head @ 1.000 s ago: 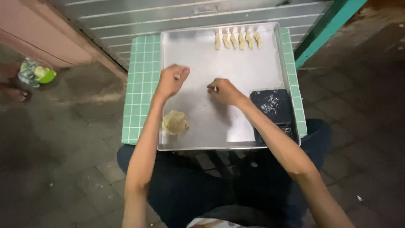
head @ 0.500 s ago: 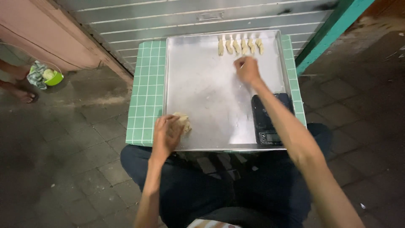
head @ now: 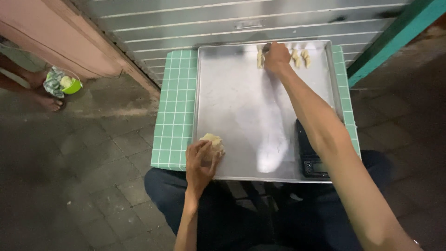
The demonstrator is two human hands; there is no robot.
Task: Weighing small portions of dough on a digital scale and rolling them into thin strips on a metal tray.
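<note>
Dough lump [head: 213, 143]: pale, rough ball on the near left corner of the tray, under the left hand's fingers.
Left hand [head: 200, 163]: fingers curled over the near side of the dough lump and clasping it; palm sits on the tray's near edge, wrist and forearm run back toward the person's lap.
Tray [head: 241, 111]: large, shallow metal sheet with a raised rim, bare and dull grey between the two hands; it carries both hands' work.
Scale [head: 310, 155]: small dark kitchen scale on the near right corner of the tray, well to the right of the left hand's hold and lying under the right forearm.
Table [head: 174, 116]: top of green tiles with white joints, showing as a strip left of the left hand and a narrower strip along the tray's right side.
Right hand [head: 277, 58]: stretched to the far edge of the tray, fingers bunched downward among the dough pieces; whether it pinches one cannot be told, as the back of the hand hides the fingertips.
Dough pieces [head: 300, 56]: short row of small pale shaped pieces along the tray's far rim, one just left of the right hand, others just to its right.
Shutter [head: 223, 21]: ribbed grey metal wall beyond the right hand's reach, behind the table.
</note>
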